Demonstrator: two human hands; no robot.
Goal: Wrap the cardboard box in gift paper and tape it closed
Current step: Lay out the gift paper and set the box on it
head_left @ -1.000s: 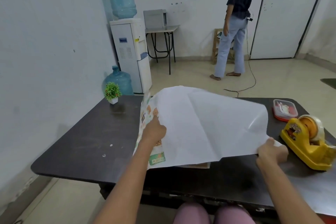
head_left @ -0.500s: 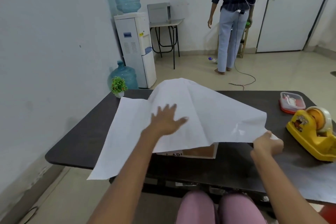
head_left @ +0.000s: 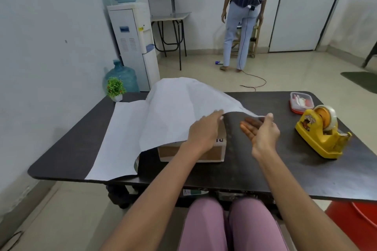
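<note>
Left hand [head_left: 204, 130] lies on the paper [head_left: 173, 112] over the box [head_left: 191, 152], fingers reaching to the sheet's right edge; whether they pinch that edge or only press on it I cannot tell. Right hand [head_left: 262, 131] is just beside it, palm turned up, fingers straight, with the thumb tip touching the paper's right corner, which hangs lifted off the bench [head_left: 265, 177]; a true pinch there is not clear either.

Risks, as I judge them: the sheet sits unevenly, with a long flap spread flat to the left of the box and only a short lifted corner on the right. If the right corner is drawn over now, the paper may not meet round the box, or it may slide off its top, since nothing yet fixes it. A loose hold on that thin corner could let it drop or crease, and a hard tug could tear it. The dispenser [head_left: 320, 134] stands well apart on the right, so reaching for tape would free one hand and the fold could spring open.

The box rests on the bench near its front edge, under the left hand and left of the right hand, its front face uncovered.
</note>
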